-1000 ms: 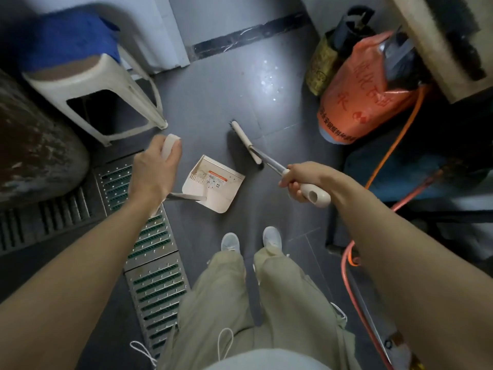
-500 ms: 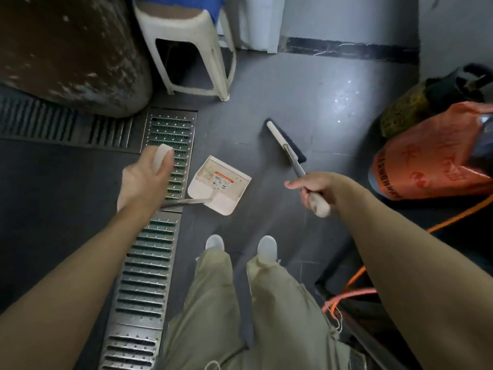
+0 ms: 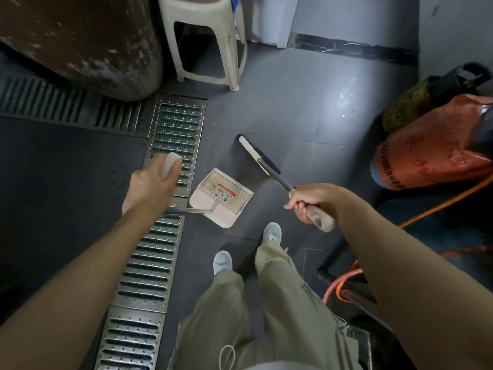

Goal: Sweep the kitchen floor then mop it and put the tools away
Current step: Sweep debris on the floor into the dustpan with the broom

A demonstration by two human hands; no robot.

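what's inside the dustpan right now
The dustpan tray shows a printed label with an orange stripe and comb teeth along its near edge; no clear pile of dirt is visible, though fine dust would be too small to tell. The left hand holds its handle.

The dustpan (image 3: 221,200) label is too small to read — the orange bag (image 3: 432,153) runs off the right edge.

I see open floor (image 3: 306,102) toward 12 o'clock; a stool (image 3: 205,44) at 11, a drum (image 3: 88,41) at 10 and bags (image 3: 432,145) at 2 hem it in.
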